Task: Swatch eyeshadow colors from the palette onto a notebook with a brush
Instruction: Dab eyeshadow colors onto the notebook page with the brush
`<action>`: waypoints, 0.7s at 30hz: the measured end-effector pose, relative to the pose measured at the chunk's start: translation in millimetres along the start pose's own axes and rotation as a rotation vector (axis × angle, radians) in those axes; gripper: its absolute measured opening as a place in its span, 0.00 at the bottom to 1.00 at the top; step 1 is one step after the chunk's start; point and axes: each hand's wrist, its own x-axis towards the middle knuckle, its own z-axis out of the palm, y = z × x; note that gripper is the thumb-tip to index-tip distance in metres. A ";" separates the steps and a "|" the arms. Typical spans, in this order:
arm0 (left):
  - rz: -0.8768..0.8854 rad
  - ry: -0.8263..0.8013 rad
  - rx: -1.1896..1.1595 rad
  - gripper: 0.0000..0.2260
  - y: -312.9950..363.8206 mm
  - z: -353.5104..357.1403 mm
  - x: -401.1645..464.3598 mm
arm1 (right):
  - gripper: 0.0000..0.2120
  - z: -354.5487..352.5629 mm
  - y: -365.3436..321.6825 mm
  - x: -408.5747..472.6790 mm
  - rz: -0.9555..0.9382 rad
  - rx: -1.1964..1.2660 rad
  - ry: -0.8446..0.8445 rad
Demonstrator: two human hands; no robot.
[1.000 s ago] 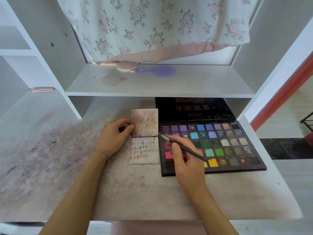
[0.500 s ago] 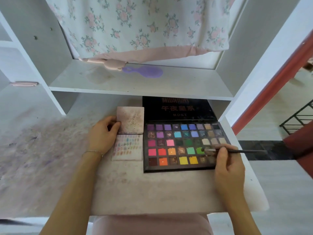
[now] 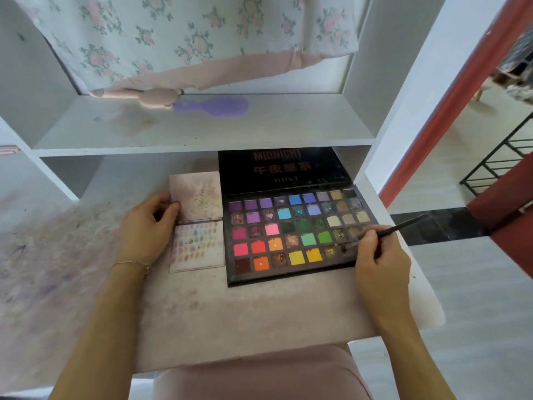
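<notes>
A black eyeshadow palette (image 3: 291, 272) with several coloured pans lies open on the desk, its lid propped up behind. Left of it lies a small open notebook (image 3: 199, 255) whose lower page carries rows of colour swatches. My left hand (image 3: 147, 226) holds the notebook's left edge, thumb on the upper page. My right hand (image 3: 377, 261) grips a thin black brush (image 3: 403, 225); the brush tip touches a dark pan near the palette's lower right corner.
The stained pale desk (image 3: 259, 313) ends just right of the palette. A white shelf (image 3: 202, 131) above holds a purple hairbrush (image 3: 216, 106) and a pink item under a floral cloth (image 3: 184, 36). White uprights flank the recess.
My right hand carried the brush from the palette's left pans to its lower right pans. The camera view shifted rightward. My left hand kept its hold on the notebook.
</notes>
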 end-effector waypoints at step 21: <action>-0.008 -0.005 0.012 0.09 2.4 -0.1 -0.5 | 0.14 9.9 -18.5 -7.3 -0.011 0.149 -0.086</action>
